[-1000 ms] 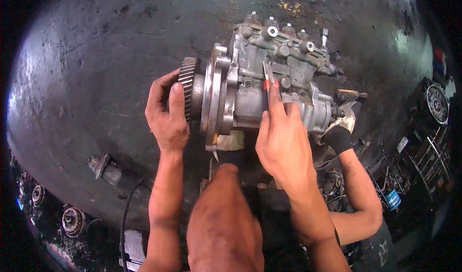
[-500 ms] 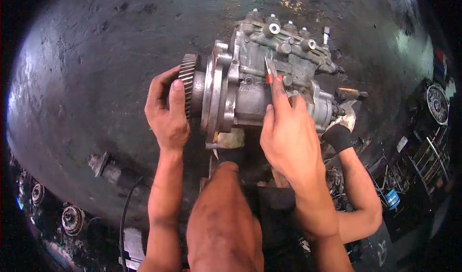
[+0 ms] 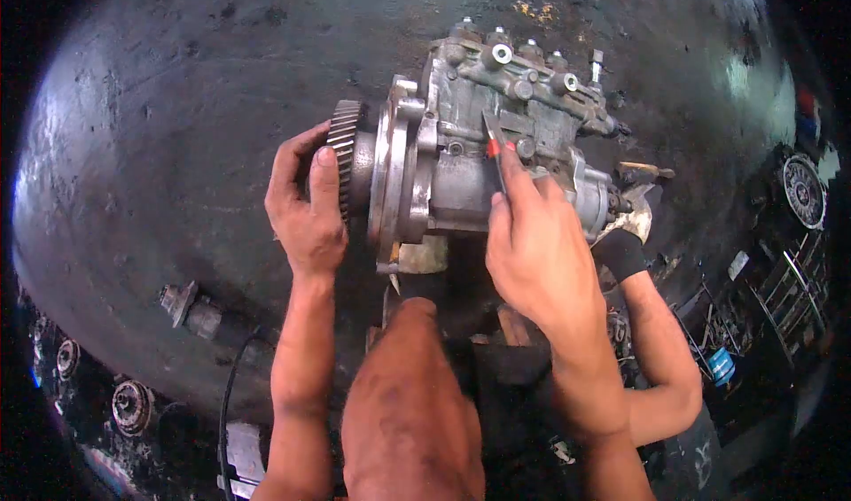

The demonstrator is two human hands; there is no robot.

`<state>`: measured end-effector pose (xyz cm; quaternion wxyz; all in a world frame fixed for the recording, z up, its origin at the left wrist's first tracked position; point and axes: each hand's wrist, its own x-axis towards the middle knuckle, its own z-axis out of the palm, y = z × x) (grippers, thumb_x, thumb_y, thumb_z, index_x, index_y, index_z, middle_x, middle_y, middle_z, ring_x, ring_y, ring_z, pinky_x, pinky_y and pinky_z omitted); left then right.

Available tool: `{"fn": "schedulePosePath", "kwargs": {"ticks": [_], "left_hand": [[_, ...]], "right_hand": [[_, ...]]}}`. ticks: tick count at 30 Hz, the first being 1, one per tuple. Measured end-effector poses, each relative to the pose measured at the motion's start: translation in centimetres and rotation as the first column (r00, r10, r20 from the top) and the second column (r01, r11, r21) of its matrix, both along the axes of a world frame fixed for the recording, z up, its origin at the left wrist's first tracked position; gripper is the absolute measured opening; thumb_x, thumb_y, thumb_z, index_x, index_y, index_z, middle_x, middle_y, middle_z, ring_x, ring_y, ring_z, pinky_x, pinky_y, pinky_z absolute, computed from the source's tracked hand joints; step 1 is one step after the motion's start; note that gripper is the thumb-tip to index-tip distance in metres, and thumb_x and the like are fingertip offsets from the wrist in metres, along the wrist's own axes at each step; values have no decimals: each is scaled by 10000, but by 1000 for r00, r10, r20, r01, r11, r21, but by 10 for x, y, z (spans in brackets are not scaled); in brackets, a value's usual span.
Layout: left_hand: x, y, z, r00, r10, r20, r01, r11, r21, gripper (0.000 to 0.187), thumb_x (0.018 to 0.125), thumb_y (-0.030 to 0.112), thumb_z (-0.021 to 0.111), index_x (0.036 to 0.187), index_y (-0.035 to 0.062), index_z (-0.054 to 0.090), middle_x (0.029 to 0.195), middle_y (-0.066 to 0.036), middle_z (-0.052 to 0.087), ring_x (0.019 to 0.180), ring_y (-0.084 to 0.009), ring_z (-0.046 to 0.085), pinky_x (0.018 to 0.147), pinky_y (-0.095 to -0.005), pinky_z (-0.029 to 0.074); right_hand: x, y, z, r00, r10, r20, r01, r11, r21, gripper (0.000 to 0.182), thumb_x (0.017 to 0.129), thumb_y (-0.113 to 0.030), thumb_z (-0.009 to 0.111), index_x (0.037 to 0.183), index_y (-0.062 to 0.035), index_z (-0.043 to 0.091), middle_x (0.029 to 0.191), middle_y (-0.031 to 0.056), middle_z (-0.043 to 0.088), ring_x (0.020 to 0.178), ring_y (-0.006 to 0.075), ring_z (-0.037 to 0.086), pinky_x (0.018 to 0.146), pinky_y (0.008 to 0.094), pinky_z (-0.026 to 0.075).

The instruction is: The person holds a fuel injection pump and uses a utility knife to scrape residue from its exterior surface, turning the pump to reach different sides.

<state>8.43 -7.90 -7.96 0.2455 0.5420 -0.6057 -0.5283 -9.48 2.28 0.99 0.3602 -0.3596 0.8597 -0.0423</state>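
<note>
A grey metal fuel injection pump (image 3: 465, 182) lies on its side before me, its row of fittings along the far side. My left hand (image 3: 306, 195) grips the toothed gear (image 3: 344, 169) at the pump's left end, thumb on the near face and fingers behind it. In my right hand (image 3: 536, 244) is a thin, pointed metal blade (image 3: 491, 127) with a red part by the fingers. The index finger stretches along the tool. Its tip is at the pump's side face; whether it touches cannot be made out. The tool's handle is mostly hidden by the hand.
My bare legs (image 3: 412, 395) reach in from below, with pale shoes (image 3: 424, 256) beside the pump. A dark metal part (image 3: 191, 310) lies at left near a black cable (image 3: 229, 386). Round plates (image 3: 802, 191), metal rods and a blue container (image 3: 721, 366) lie at right.
The blade's tip has shifted slightly down along the pump's side, and my right hand has tilted a little. My left hand keeps its hold on the gear.
</note>
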Motion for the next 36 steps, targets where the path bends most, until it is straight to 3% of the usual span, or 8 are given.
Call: {"fn": "schedulePosePath", "kwargs": {"ticks": [10,16,18,20,21,25,29,36], "left_hand": [[1,-1,-1,999,26,-36,-25,1000,11,253,1021,145,587,1184,-33,661,1082,-86,693,990,-144,619,914,-294,484],[1,0,-2,999,30,-38,-29,1000,3,244,1020,131,585,1184,-31,665,1074,-83,699,997,-141,623,922,-293,485],[2,-1,-3,1000,2,-11,-2,1000,-14,244,1022,131,583,1182,-34,664,1081,-90,701,1006,-150,628,928,-295,486],[1,0,0,1000,14,-22,-14,1000,9,244,1021,131,583,1182,-34,664,1084,-92,703,1008,-154,631,931,-298,487],[0,0,0,999,25,-29,-24,999,33,244,1021,132,584,1181,-34,665,1087,-94,704,1010,-159,633,934,-300,487],[1,0,-4,999,23,-47,-24,1000,-7,246,1019,136,586,1178,-34,666,1085,-97,705,1011,-162,633,937,-303,486],[1,0,-3,999,13,-38,-14,1000,-20,255,1019,146,588,1180,-36,665,1095,-99,702,1010,-162,632,938,-304,485],[0,0,0,1000,4,-8,-4,1000,10,313,1035,215,548,1178,-37,668,1116,-95,690,1037,-171,613,962,-298,456]], "right_hand": [[-10,3,14,996,-21,84,14,996,85,490,931,-98,571,1411,2,549,1048,311,618,1041,477,612,922,505,491],[-33,26,15,998,64,20,-60,987,-152,505,878,14,552,1380,-36,571,1099,262,670,1010,407,667,910,428,532],[-33,25,21,996,-72,43,76,993,-85,500,892,19,544,1389,-34,549,1125,263,683,986,414,684,893,432,533],[-39,26,18,992,-31,119,38,997,-60,488,912,8,550,1397,-35,528,1142,278,678,1006,448,683,883,455,530],[-37,27,12,989,148,-13,-148,984,-101,493,916,-40,599,1405,-41,539,1123,283,678,956,469,681,858,467,537],[-26,17,15,993,119,-25,-115,985,125,588,890,-143,700,1448,-56,535,1087,281,666,975,471,654,841,492,532],[-11,18,4,990,118,-72,-121,992,-43,566,911,-122,666,1443,0,517,929,276,642,854,488,634,771,530,516],[-2,1,-6,997,52,-52,-50,998,39,530,944,-131,612,1429,54,504,918,339,646,850,517,640,769,554,505]]}}
